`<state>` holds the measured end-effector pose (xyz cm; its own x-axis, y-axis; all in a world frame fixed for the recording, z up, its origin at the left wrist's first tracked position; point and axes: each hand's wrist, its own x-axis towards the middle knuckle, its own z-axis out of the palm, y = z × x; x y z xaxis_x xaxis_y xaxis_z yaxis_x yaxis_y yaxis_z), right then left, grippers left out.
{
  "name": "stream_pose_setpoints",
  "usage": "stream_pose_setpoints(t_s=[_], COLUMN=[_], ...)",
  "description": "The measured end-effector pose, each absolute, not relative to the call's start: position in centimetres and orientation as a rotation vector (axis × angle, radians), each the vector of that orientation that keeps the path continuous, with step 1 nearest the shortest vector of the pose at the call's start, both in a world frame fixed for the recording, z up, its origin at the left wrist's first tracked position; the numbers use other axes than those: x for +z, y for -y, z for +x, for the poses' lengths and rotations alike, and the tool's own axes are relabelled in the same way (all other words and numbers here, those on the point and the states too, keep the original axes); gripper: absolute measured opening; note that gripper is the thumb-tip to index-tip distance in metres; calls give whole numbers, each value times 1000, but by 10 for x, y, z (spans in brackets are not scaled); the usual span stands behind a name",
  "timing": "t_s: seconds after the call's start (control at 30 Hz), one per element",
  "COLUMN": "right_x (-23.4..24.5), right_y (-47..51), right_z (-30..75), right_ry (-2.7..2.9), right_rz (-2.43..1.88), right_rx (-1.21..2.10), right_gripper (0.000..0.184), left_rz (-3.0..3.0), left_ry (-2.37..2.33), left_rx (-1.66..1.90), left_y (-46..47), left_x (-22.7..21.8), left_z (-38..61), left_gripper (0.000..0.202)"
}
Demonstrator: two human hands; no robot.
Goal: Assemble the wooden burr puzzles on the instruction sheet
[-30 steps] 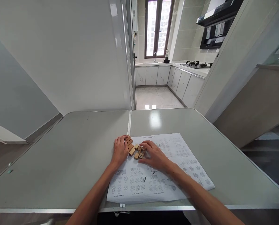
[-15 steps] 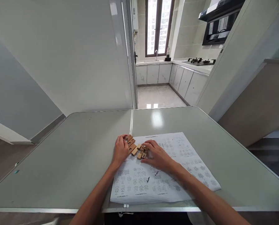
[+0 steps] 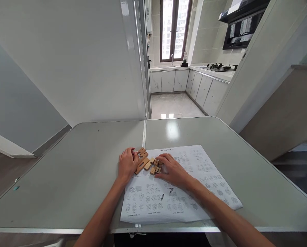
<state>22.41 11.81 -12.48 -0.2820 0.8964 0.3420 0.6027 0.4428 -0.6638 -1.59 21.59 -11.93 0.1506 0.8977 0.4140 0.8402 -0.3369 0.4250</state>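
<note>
On the printed sheet (image 3: 179, 206), small wooden blocks (image 3: 152, 170) sit between the right hand's (image 3: 172, 170) parted thumb and fingers; the left hand (image 3: 128, 163), fingers bent, rests against brown slotted pieces (image 3: 144, 162), though I can't tell whether it grips any

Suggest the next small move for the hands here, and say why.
Perhaps the right hand should draw its fingers gently inward to gather the small wooden blocks: they lie in a loose cluster over the printed sheet, and its fingers and thumb curve around their right side.
</note>
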Motion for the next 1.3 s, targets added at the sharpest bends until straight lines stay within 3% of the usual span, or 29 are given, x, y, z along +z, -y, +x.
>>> stream_pose_setpoints(t_s=[0.87, 1.3], right_x=[-126, -127], right_y=[-116, -116], right_z=[221, 221], right_ry=[1967, 1971], right_rz=[-1263, -1268], right_rx=[555, 541], right_gripper=[64, 64], left_rz=[2463, 2407], left_ry=[-1832, -1679], left_rx=[789, 966], left_y=[-212, -206], left_x=[-118, -110], left_z=[-15, -12], left_gripper=[34, 30])
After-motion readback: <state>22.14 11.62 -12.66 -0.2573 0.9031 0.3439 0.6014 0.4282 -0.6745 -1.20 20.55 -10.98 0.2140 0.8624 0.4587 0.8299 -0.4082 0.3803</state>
